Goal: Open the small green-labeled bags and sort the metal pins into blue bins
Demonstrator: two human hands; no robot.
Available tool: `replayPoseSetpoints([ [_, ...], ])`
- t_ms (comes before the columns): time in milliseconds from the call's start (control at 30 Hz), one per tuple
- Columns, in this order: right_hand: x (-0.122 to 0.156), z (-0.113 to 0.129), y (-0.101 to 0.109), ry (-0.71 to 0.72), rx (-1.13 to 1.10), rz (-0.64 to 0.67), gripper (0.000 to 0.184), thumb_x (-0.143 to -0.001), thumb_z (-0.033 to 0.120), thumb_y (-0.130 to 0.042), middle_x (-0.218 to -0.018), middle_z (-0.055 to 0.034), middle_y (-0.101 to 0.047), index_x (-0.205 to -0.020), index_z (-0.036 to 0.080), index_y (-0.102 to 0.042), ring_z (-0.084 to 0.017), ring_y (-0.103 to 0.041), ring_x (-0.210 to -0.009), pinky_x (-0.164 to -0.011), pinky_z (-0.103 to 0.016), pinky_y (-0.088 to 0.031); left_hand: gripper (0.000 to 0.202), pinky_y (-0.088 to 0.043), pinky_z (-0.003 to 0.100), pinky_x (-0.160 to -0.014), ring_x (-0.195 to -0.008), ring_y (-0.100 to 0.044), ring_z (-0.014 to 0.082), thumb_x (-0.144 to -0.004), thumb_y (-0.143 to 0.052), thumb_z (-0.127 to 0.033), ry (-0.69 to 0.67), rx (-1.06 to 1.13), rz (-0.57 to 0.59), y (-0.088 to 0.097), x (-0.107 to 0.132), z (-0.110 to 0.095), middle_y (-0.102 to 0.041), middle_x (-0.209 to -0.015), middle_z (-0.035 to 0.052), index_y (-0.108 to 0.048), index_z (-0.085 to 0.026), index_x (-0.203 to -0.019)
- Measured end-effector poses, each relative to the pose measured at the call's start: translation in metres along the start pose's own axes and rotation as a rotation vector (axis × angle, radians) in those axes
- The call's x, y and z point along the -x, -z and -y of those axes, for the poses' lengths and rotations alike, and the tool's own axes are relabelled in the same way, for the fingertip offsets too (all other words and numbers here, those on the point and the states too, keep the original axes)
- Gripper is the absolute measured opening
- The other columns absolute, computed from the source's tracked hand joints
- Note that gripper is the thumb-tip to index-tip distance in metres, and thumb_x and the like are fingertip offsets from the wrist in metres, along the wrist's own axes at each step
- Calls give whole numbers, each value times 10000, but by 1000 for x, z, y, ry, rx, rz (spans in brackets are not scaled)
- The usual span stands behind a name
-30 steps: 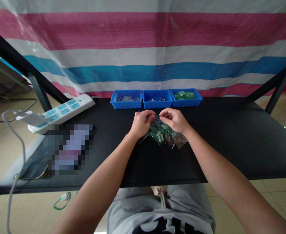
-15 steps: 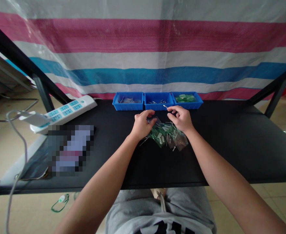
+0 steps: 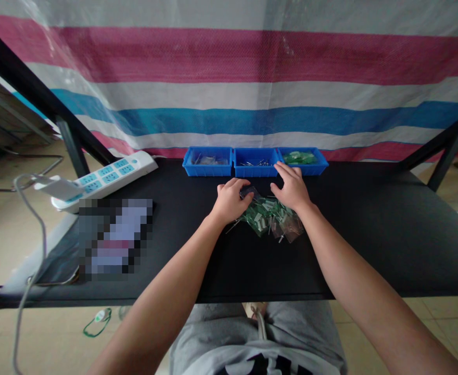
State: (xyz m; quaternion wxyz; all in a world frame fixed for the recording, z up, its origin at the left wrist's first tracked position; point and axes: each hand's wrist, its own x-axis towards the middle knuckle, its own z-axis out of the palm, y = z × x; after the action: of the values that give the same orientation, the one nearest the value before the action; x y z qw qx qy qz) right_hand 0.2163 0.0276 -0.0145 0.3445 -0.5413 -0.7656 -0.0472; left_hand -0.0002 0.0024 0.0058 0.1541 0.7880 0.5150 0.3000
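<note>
A small heap of clear bags with green parts (image 3: 270, 220) lies in the middle of the black table (image 3: 369, 229). My left hand (image 3: 229, 199) rests at the heap's left edge, fingers curled around a small clear bag. My right hand (image 3: 292, 186) stretches forward over the heap's far right side, fingers extended and flat, their tips at the front rim between the middle blue bin (image 3: 255, 161) and the right blue bin (image 3: 301, 159). The middle bin holds small metal pins, the right bin holds green parts, and the left blue bin (image 3: 207, 159) holds clear pieces.
A white power strip (image 3: 104, 178) with a grey cable lies at the table's left. A blurred-out object (image 3: 114, 237) sits in front of it. A striped tarp hangs behind the bins. Black frame bars slant down at both sides.
My right hand left the heap, carried a small pin toward the bins, and now lies open with fingers stretched at the bins' front rim. My left hand stayed at the heap.
</note>
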Motion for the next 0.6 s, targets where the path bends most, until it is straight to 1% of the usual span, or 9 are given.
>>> replayPoseSetpoints([
  [167,3,-1,-1,-16,-28,-11,533,-777,245,-581,-1395,-157,-537,-1297,129,-571,-342,-482,-1244,-1045,-555,-402,304,-416,425,-972,-1062,-622,246,-836,-584,-302,17,-28,13,2,0,0,-675,-1138,76,-625,-183,-1113],
  [300,4,-1,2,-38,-66,-72,445,-762,236,-595,-1340,-170,-568,-1193,131,-631,-338,-500,-1219,-1031,-538,-418,288,-411,432,-980,-1048,-628,241,-839,-543,-243,59,-59,11,2,-2,3,-681,-1128,75,-630,-192,-1108],
  [367,3,0,4,-47,-100,-118,360,-750,228,-600,-1234,-163,-623,-1096,149,-666,-321,-542,-1162,-1008,-514,-439,286,-417,431,-976,-1051,-629,242,-828,-529,-209,79,-70,5,2,-3,5,-685,-1120,71,-635,-194,-1094],
  [433,2,0,7,-65,-145,-140,247,-744,220,-595,-1064,-136,-674,-967,166,-687,-287,-605,-1030,-935,-465,-487,294,-426,424,-970,-1051,-629,240,-818,-510,-173,96,-80,-2,2,-3,8,-690,-1109,67,-642,-197,-1079],
  [500,1,1,9,-100,-187,-127,147,-743,213,-586,-899,-97,-689,-844,176,-686,-240,-634,-854,-820,-400,-522,309,-439,411,-958,-1043,-631,236,-803,-494,-139,114,-87,-6,2,-4,9,-694,-1095,64,-651,-200,-1063],
  [600,1,2,11,-148,-228,-59,86,-737,197,-586,-751,-55,-679,-722,183,-669,-183,-608,-673,-696,-330,-509,318,-458,402,-930,-1013,-639,239,-793,-481,-112,137,-98,-17,4,-4,11,-698,-1069,70,-665,-199,-1037],
])
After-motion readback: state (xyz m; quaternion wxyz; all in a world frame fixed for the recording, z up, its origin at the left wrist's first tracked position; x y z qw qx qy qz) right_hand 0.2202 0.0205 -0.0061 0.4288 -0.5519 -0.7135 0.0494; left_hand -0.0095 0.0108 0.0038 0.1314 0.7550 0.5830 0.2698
